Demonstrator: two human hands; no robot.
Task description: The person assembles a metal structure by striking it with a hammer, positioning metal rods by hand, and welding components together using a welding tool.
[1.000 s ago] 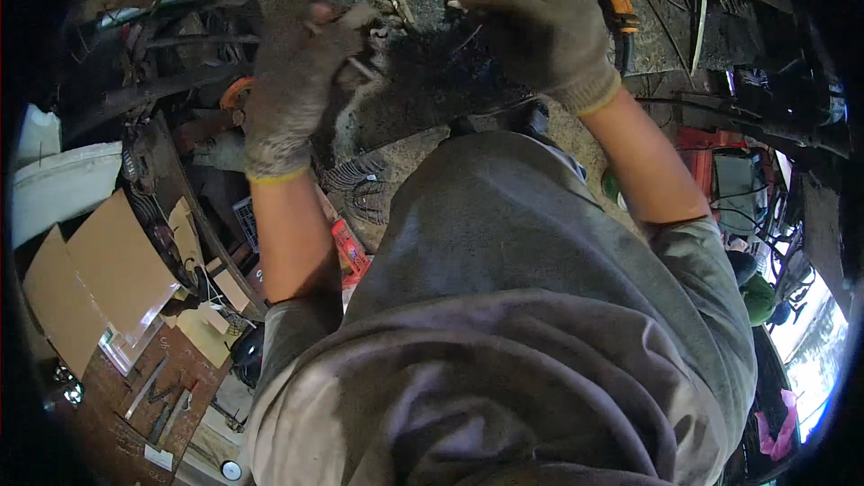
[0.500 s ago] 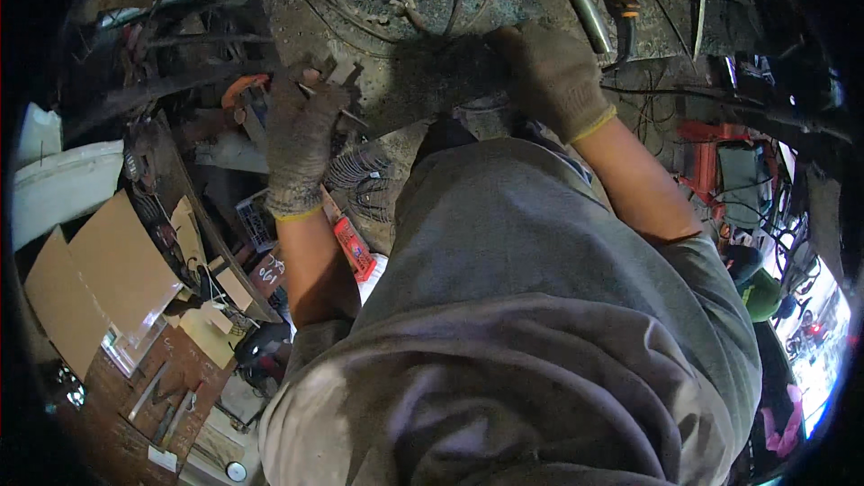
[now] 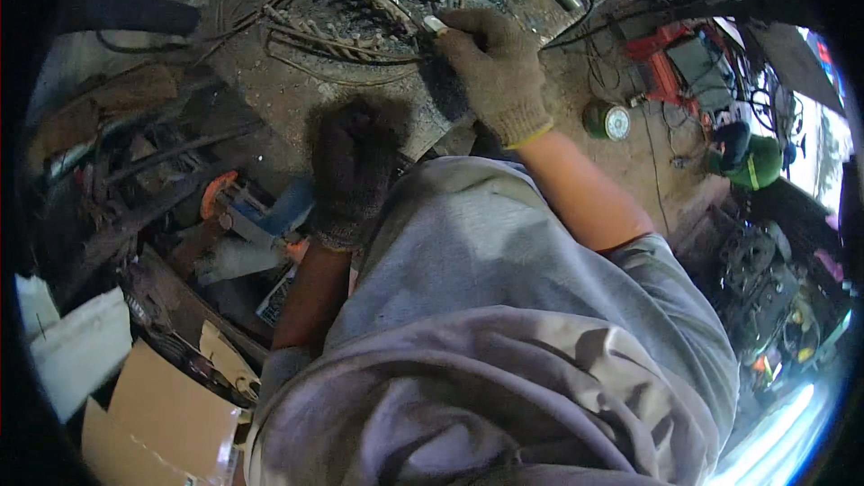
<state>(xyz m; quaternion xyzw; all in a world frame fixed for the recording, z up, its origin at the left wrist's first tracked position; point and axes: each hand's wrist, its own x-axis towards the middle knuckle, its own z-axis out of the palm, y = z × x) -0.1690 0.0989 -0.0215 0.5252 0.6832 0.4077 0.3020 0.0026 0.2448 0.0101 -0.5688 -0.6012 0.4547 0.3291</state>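
Overhead, a small pale stick (image 3: 434,24), possibly chalk or a marker, is seen pinched in the gloved right hand (image 3: 493,67), its tip pressed toward the tangle of twisted metal rods (image 3: 360,13) laid out on the grimy floor (image 3: 270,81). The stick is gripped at the fingertips, apparently so that fine control is kept where it meets the ironwork; only its end is shown beyond the glove. The left hand (image 3: 353,171), in a darker glove, is held lower and nearer the body, fingers curled downward over the floor; whether anything is grasped in it cannot be told, since the palm is turned away. It may be planted there for balance, judging by the crouched posture under the grey shirt (image 3: 504,324).

Further out, a blue-and-orange tool (image 3: 256,207) is seen lying just beside the left wrist, with cardboard (image 3: 162,396) at the lower left. A red machine (image 3: 670,63) and a green round tin (image 3: 605,119) are set well apart to the right.
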